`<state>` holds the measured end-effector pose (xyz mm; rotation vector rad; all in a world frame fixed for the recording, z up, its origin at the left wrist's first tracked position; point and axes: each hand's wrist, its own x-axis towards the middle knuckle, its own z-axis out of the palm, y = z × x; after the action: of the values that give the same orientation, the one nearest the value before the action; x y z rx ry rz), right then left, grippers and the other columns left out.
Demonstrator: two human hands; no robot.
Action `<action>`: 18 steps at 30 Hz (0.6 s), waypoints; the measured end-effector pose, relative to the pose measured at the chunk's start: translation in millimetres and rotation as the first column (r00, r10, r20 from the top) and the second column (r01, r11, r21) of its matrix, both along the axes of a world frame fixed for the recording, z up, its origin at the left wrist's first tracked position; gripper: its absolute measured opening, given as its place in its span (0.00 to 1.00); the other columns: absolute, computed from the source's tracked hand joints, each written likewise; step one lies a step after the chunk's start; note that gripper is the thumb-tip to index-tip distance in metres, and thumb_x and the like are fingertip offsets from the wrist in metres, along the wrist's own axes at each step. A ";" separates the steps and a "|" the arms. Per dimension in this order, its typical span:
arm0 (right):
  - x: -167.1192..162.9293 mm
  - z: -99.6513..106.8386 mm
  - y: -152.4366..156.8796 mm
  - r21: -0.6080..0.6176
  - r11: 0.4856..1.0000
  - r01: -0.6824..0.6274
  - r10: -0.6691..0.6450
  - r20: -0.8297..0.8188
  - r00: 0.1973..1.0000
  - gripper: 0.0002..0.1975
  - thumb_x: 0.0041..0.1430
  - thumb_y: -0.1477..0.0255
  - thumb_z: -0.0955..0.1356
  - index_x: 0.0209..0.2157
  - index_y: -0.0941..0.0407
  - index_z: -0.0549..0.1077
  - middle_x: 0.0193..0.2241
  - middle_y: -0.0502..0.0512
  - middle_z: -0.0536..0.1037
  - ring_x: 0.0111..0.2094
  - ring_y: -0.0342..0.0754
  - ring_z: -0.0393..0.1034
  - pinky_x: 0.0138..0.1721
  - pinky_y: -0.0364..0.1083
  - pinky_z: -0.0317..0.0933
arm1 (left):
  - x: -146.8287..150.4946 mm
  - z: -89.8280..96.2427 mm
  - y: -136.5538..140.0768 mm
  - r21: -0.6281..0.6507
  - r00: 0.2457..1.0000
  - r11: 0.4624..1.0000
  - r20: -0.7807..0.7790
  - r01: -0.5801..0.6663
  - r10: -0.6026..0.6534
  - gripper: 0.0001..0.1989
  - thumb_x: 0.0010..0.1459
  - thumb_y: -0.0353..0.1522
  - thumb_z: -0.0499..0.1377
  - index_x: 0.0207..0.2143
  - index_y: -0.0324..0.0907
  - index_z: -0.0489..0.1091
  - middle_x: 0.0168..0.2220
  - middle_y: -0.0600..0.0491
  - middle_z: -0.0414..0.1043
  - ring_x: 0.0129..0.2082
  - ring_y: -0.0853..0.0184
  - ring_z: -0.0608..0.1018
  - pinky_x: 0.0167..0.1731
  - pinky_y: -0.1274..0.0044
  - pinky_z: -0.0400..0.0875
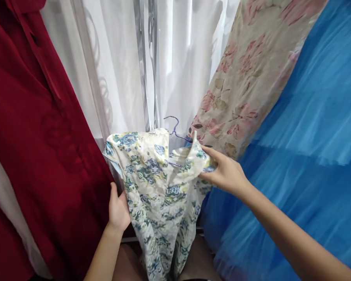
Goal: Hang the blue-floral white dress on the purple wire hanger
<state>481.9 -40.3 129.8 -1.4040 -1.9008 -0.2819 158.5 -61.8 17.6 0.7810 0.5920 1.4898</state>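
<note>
A white dress (pixel 149 175) with blue and green flowers hangs down in front of me on a thin purple hanger (pixel 175 127). The hanger's hook sticks up above the neckline, and part of its bar shows inside the collar. My right hand (pixel 225 171) pinches the dress at its right shoulder, thumb and fingers closed on the cloth. At the left side of the dress is my left hand (pixel 119 207), thumb pointing up; its fingers go behind the fabric and are hidden.
A dark red garment (pixel 61 156) hangs on the left. To the right are a beige dress (pixel 236 89) with pink flowers and a blue tulle skirt (pixel 304 168). White curtains (pixel 119 58) and shiny metal poles (pixel 150 62) stand behind.
</note>
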 end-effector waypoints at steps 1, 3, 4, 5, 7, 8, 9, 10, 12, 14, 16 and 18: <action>-5.6 9.2 6.4 0.012 1.000 -0.012 0.011 0.033 0.999 0.38 0.46 0.62 0.73 0.61 0.46 0.66 0.51 0.52 0.79 0.47 0.61 0.76 0.41 0.50 0.69 | -8.0 -10.4 -8.5 -0.043 0.999 0.999 0.025 -0.024 0.025 0.39 0.55 0.61 0.50 0.56 0.42 0.69 0.53 0.43 0.74 0.61 0.48 0.67 0.60 0.58 0.61; -15.7 22.4 15.6 0.035 0.998 -0.046 0.042 0.097 0.994 0.39 0.44 0.62 0.73 0.61 0.47 0.66 0.51 0.52 0.78 0.46 0.61 0.76 0.41 0.50 0.69 | -19.3 -32.6 -24.0 -0.134 0.996 0.987 0.019 -0.084 0.087 0.37 0.55 0.57 0.56 0.57 0.41 0.68 0.54 0.43 0.73 0.61 0.49 0.68 0.61 0.60 0.60; -18.8 25.9 18.1 0.044 0.997 -0.066 0.060 0.126 0.990 0.40 0.44 0.63 0.73 0.61 0.47 0.65 0.51 0.52 0.78 0.46 0.60 0.76 0.41 0.50 0.68 | -22.4 -43.5 -30.8 -0.178 0.992 0.976 -0.013 -0.127 0.127 0.34 0.54 0.52 0.61 0.57 0.41 0.68 0.54 0.43 0.73 0.60 0.51 0.69 0.62 0.61 0.60; -20.0 27.5 19.3 0.050 0.995 -0.088 0.080 0.154 0.985 0.40 0.44 0.63 0.73 0.61 0.47 0.65 0.52 0.52 0.78 0.46 0.60 0.76 0.40 0.50 0.68 | -23.8 -53.5 -36.5 -0.228 0.984 0.958 -0.055 -0.175 0.167 0.31 0.54 0.46 0.64 0.57 0.42 0.67 0.53 0.44 0.74 0.60 0.52 0.70 0.62 0.63 0.60; -16.9 26.2 18.4 0.042 0.989 -0.144 0.132 0.205 0.970 0.41 0.43 0.64 0.73 0.62 0.48 0.63 0.52 0.53 0.77 0.46 0.59 0.76 0.40 0.50 0.68 | -21.4 -68.8 -44.3 -0.316 0.961 0.908 -0.130 -0.274 0.245 0.29 0.52 0.36 0.67 0.56 0.43 0.68 0.51 0.46 0.75 0.58 0.54 0.72 0.61 0.64 0.61; -13.3 24.2 17.0 0.027 0.984 -0.177 0.166 0.226 0.960 0.42 0.44 0.65 0.73 0.62 0.48 0.63 0.52 0.53 0.77 0.46 0.59 0.76 0.41 0.50 0.68 | -18.0 -73.6 -46.1 -0.334 0.947 0.887 -0.155 -0.317 0.280 0.29 0.50 0.33 0.68 0.55 0.44 0.68 0.50 0.47 0.76 0.57 0.55 0.73 0.61 0.65 0.62; -9.0 21.8 15.2 0.006 0.978 -0.209 0.201 0.245 0.949 0.42 0.44 0.66 0.73 0.63 0.49 0.62 0.52 0.53 0.77 0.46 0.59 0.76 0.41 0.50 0.68 | -13.6 -76.7 -46.3 -0.329 0.934 0.875 -0.171 -0.355 0.314 0.29 0.49 0.31 0.68 0.55 0.44 0.67 0.49 0.48 0.76 0.56 0.56 0.74 0.60 0.65 0.64; -4.7 19.3 13.3 -0.016 0.972 -0.233 0.229 0.261 0.938 0.43 0.44 0.66 0.73 0.64 0.49 0.61 0.52 0.54 0.77 0.45 0.59 0.76 0.41 0.50 0.68 | -8.5 -78.5 -45.2 -0.311 0.925 0.873 -0.183 -0.376 0.333 0.31 0.47 0.29 0.69 0.55 0.45 0.67 0.49 0.49 0.77 0.56 0.56 0.74 0.59 0.65 0.64; 1.4 13.4 8.9 -0.043 0.961 -0.272 0.273 0.295 0.916 0.44 0.45 0.67 0.72 0.65 0.50 0.58 0.52 0.57 0.75 0.46 0.60 0.74 0.41 0.51 0.68 | 1.8 -80.9 -39.9 -0.283 0.915 0.873 -0.202 -0.397 0.350 0.32 0.45 0.27 0.68 0.54 0.43 0.67 0.47 0.49 0.77 0.55 0.55 0.75 0.58 0.65 0.65; 1.0 3.8 2.9 -0.007 0.947 -0.322 0.307 0.316 0.897 0.44 0.47 0.69 0.72 0.66 0.51 0.58 0.56 0.61 0.72 0.51 0.62 0.70 0.46 0.55 0.67 | 10.4 -85.6 -33.3 -0.321 0.909 0.853 -0.207 -0.411 0.361 0.28 0.49 0.28 0.66 0.54 0.41 0.67 0.47 0.47 0.77 0.54 0.54 0.75 0.57 0.64 0.66; -8.5 -13.4 -6.2 0.109 0.921 -0.373 0.338 0.249 0.908 0.38 0.50 0.70 0.72 0.64 0.51 0.61 0.59 0.63 0.67 0.57 0.64 0.64 0.54 0.60 0.61 | 16.0 -94.7 -28.9 -0.392 0.898 0.809 -0.206 -0.439 0.388 0.22 0.55 0.31 0.62 0.53 0.41 0.67 0.48 0.45 0.76 0.54 0.55 0.75 0.57 0.63 0.65; -26.7 -39.8 -18.3 0.246 0.889 -0.386 0.389 0.041 0.920 0.27 0.55 0.72 0.70 0.58 0.52 0.67 0.56 0.63 0.70 0.57 0.62 0.63 0.56 0.60 0.58 | 18.0 -106.7 -28.7 -0.418 0.871 0.764 -0.241 -0.491 0.428 0.19 0.59 0.34 0.58 0.53 0.42 0.67 0.50 0.45 0.75 0.55 0.56 0.74 0.58 0.63 0.65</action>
<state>455.2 -58.6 90.0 -0.8338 -2.0078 -0.3040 176.5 -90.5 -89.2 0.3581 1.2681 1.6453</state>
